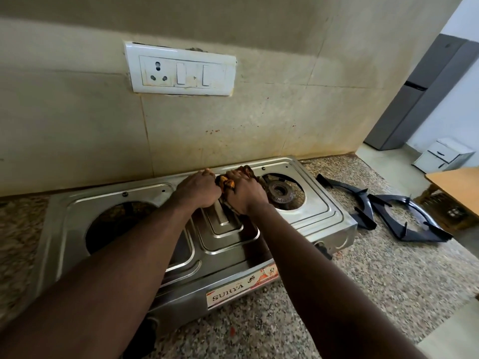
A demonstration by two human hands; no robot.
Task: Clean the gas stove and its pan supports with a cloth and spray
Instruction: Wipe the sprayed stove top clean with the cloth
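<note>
Both hands met at the middle of the frame, over the rear centre of the stove [324, 216]. The right hand [246, 194] had its fingers curled round a bunched orange-and-brown cloth [225, 183], pressing it onto the steel just left of the burner [280, 190]. The left hand [199, 189] was a closed fist touching the cloth; whether it gripped a fold could not be told. The supports [365, 218] lay off the stove on the counter [388, 281] at the right of the frame, close beside each other. No spray showed.

The step looked like scrubbing the back strip between the two burner openings. To do it well, the cloth probably wanted spreading flatter, so that more of it met the metal. Strokes would best run along the stamped ridges of the centre panel, with a fingertip pushing cloth into each groove (grease tends to gather there). The wad should be kept clear of the burner's ports. The free hand could brace the stove, which might slide on the polished stone.
</note>
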